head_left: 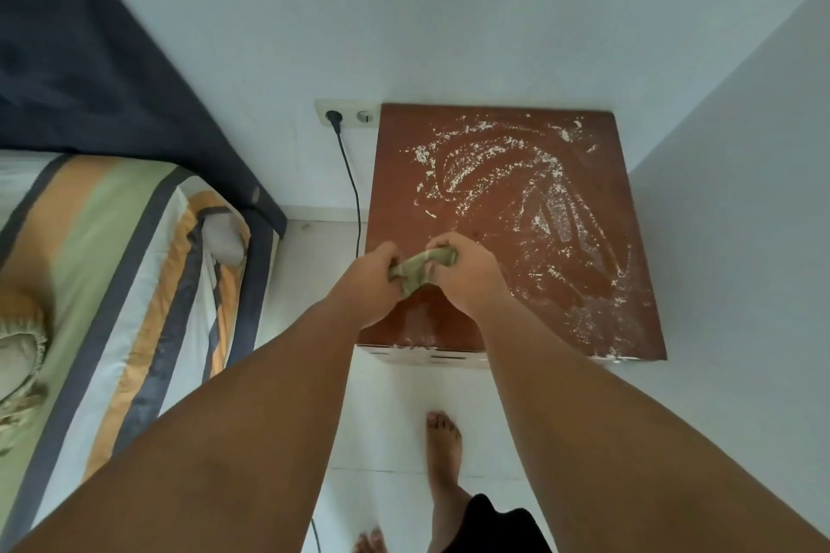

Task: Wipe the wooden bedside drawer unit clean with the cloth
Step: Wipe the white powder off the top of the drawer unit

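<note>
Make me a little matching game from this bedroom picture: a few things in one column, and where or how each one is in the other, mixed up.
Things:
1. cloth
2. drawer unit
3. black cable
4. striped bedding

States:
A. plugged into the wall socket
B. smeared with white powder on top
C. bunched between both hands
D. lying left of the arms

Pairs: 1-C, 2-B, 3-A, 4-D
</note>
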